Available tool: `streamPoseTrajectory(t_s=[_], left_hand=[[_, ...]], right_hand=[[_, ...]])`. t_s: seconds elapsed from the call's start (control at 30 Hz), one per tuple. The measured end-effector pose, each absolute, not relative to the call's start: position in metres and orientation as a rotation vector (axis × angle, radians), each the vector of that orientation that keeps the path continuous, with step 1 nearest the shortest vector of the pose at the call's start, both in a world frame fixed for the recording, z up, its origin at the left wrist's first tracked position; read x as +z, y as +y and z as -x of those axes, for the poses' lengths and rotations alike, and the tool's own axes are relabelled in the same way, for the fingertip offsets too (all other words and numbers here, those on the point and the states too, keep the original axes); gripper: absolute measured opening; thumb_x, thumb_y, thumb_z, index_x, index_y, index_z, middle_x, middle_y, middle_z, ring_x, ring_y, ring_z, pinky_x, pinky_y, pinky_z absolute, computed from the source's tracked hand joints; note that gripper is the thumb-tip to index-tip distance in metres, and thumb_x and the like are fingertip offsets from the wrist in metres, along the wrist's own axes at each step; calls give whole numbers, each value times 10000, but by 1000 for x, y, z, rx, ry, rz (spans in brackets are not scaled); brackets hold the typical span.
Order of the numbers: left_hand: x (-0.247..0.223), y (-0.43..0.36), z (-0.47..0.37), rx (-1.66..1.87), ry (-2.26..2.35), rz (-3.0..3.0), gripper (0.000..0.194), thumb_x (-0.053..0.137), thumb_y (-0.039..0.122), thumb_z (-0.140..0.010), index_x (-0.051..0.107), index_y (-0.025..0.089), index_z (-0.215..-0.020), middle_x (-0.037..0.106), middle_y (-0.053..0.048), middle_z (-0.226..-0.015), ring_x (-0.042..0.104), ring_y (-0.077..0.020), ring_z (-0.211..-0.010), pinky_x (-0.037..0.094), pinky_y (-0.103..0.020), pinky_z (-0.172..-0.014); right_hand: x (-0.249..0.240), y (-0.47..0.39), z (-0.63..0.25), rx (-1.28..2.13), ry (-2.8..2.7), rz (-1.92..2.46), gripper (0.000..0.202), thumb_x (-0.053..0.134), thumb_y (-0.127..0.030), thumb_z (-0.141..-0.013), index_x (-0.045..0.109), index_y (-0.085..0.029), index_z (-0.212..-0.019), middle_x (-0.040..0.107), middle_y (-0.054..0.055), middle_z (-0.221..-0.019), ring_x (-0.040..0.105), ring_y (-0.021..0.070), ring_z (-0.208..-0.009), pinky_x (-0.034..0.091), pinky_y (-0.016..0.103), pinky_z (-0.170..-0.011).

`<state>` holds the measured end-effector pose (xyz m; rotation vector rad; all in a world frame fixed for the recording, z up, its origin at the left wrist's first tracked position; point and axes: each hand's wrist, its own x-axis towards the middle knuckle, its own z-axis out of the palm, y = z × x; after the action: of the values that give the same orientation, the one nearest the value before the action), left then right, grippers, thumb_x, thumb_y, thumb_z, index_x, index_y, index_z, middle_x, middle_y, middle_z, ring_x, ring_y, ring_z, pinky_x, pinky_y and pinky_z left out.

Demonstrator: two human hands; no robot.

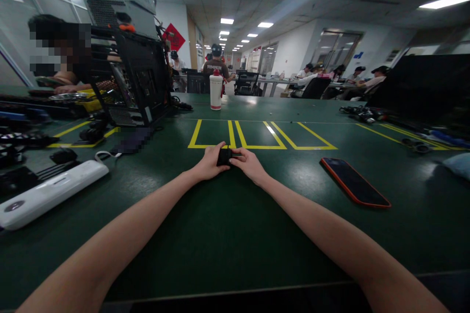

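Both of my hands meet over the middle of the green table around a small black block-like object (pixel 223 157), whose exact kind I cannot make out. My left hand (pixel 211 163) grips its left side, thumb and fingers wrapped about it. From the right, my right hand (pixel 248 163) pinches at the object's right edge; a thin dark part seems to lie at its fingertips, too small to name. Just beyond the hands run yellow tape outlines (pixel 262 147) on the tabletop. To the right lies a phone (pixel 355 182) in an orange case, screen up.
A white power strip (pixel 55 194) lies at left, near dark cables and adapters. An open computer case (pixel 135 73) stands behind it. A white cup (pixel 216 92) stands farther back. Dark connectors (pixel 362 113) and a black monitor (pixel 422 88) are at right. Other people sit around the room.
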<state>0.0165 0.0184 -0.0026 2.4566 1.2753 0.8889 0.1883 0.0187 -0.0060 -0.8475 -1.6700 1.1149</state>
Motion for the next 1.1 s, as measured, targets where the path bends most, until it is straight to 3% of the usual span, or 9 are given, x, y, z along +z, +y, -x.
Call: streamPoseTrajectory(t_s=[0.13, 0.37, 0.57, 0.73, 0.87, 1.1], left_hand=[[-2, 16, -17, 884, 1367, -2542, 753, 619, 392, -662, 237, 190, -1279, 367, -130, -1273, 310, -336, -1127, 265, -494, -895], [4, 17, -15, 834, 1112, -2572, 697, 551, 332, -736, 141, 288, -1297, 395, -65, -1247, 359, -251, -1144, 226, -441, -947], [3, 17, -16, 849, 1139, -2529, 658, 568, 312, -713, 205, 268, -1260, 390, -69, -1242, 359, -253, -1144, 234, -438, -940], [2, 17, -17, 866, 1159, -2528, 669, 580, 308, -697, 205, 261, -1249, 387, -67, -1244, 346, -250, -1159, 228, -435, -938], [0, 18, -18, 890, 1157, -2530, 666, 582, 314, -690, 213, 263, -1242, 384, -62, -1248, 347, -254, -1160, 229, -431, -933], [1, 18, -17, 879, 1165, -2524, 688, 578, 320, -692, 196, 254, -1260, 372, -74, -1261, 348, -261, -1158, 231, -440, -930]], right_hand=[[-5, 16, -189, 1110, -1658, 861, 282, 592, -178, -668, 537, -183, -945, 594, 46, -1006, 590, 164, -891, 442, 370, -838], [0, 12, -187, 1128, -1658, 868, 267, 599, -178, -663, 541, -174, -924, 591, 50, -970, 593, 167, -855, 463, 371, -796], [0, 11, -186, 1188, -1560, 901, 409, 635, -184, -633, 524, -182, -1026, 560, 75, -1055, 563, 176, -934, 422, 378, -862], [-4, 16, -184, 1229, -1511, 869, 302, 556, -307, -711, 563, -190, -988, 585, 53, -994, 541, 168, -947, 412, 375, -873], [-3, 16, -183, 1214, -1526, 823, 265, 603, -237, -665, 556, -195, -923, 575, 28, -992, 561, 143, -890, 401, 365, -889], [-1, 11, -184, 1252, -1529, 704, 294, 606, -134, -635, 534, -196, -913, 581, 24, -995, 543, 141, -976, 367, 343, -938]])
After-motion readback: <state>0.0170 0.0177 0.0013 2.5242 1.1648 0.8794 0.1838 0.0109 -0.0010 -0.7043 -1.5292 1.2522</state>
